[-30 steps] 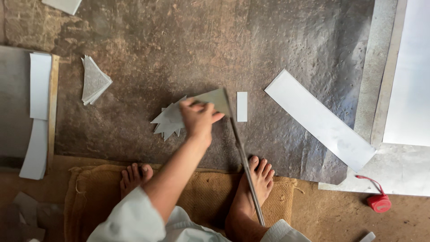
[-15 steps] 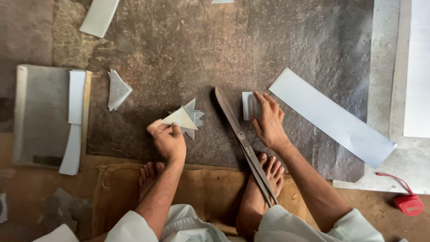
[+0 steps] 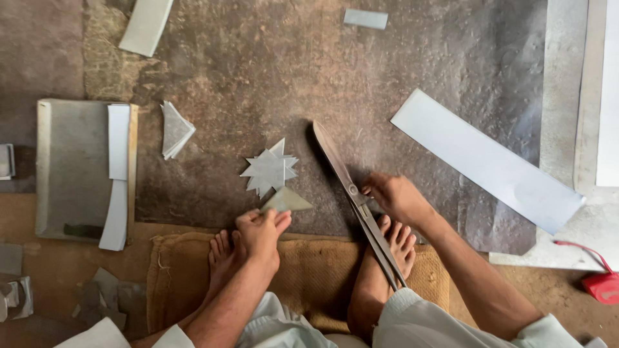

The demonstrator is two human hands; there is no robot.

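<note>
Since the earlier frame the right hand has left the small strip and now wraps the long metal shears; the left hand pinches a grey sheet-metal triangle, at six o'clock of the triangle pile. Feeding the blades seems next.

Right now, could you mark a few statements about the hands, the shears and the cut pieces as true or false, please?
1. The left hand holds a triangular metal piece. True.
2. The right hand rests by the pivot of the long shears. True.
3. The pile of triangles lies right of the shears. False: it lies left of them.
4. The long metal strip lies under the right hand. False: it lies apart, further right.
5. A bare foot rests by the shears' handles. True.
</note>
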